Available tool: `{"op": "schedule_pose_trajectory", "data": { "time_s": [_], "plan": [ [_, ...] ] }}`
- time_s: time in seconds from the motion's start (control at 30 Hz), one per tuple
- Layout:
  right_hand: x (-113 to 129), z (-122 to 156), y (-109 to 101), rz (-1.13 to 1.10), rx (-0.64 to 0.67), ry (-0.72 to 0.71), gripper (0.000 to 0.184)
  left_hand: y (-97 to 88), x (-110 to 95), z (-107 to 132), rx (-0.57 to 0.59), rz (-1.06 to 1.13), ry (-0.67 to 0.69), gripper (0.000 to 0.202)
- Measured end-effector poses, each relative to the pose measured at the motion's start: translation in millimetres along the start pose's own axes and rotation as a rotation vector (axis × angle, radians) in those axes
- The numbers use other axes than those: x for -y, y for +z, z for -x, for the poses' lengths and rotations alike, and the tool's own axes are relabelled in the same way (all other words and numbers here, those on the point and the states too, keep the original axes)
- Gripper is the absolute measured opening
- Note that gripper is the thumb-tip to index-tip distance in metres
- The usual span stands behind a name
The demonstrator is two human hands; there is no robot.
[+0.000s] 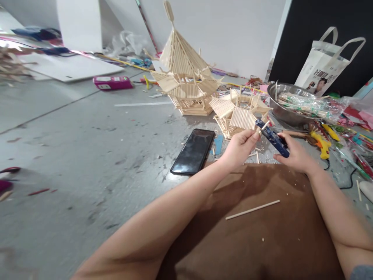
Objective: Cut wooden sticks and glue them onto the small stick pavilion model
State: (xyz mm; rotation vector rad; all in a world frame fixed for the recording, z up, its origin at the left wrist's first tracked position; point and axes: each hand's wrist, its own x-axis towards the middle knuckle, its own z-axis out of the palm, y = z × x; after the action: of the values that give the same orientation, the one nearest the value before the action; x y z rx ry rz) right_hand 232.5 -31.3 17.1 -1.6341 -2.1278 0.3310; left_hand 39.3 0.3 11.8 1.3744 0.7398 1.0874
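Stick of thin pale wood (265, 125) is pinched in the fingertips of the left hand (239, 147), long axis running near-left to far-right, right by the head of a kinda scuffed dark-blue handheld tool (273, 140). Right hand (295, 154) has fingers curled round that, tool aimed far-left. Ribbed, slat-roofed pale stick model (242, 119) sits just beyond.

The tool (275, 143) is dark blue, flecked with pale spots; the stick (265, 125) at its tip is cream. Both the tower (186, 54) and the smaller model (243, 118) are pale tan, striped by their rows. The phone (194, 151) is black, the glue gun (320, 144) yellow, the bowl (271, 101) silver. Black lettering marks the white bag (309, 62). Dark smudges mottle the grey floor (72, 155).
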Motion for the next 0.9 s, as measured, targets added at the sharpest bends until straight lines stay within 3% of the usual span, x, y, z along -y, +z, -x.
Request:
{"op": "schedule_pose_trajectory", "data": {
  "time_s": [0.53, 0.9],
  "plan": [
    [9.2, 2.3, 3.0, 0.106, 0.041, -0.024, 0.049, -2.2, 0.3, -1.3, 0.033, -0.294, 0.038, 0.023],
    [6.6, 2.4, 8.7, 0.112, 0.127, -0.004, 0.037, -3.8, -2.2, -2.5, 0.065, -0.423, -0.041, 0.023]
  ]
}}
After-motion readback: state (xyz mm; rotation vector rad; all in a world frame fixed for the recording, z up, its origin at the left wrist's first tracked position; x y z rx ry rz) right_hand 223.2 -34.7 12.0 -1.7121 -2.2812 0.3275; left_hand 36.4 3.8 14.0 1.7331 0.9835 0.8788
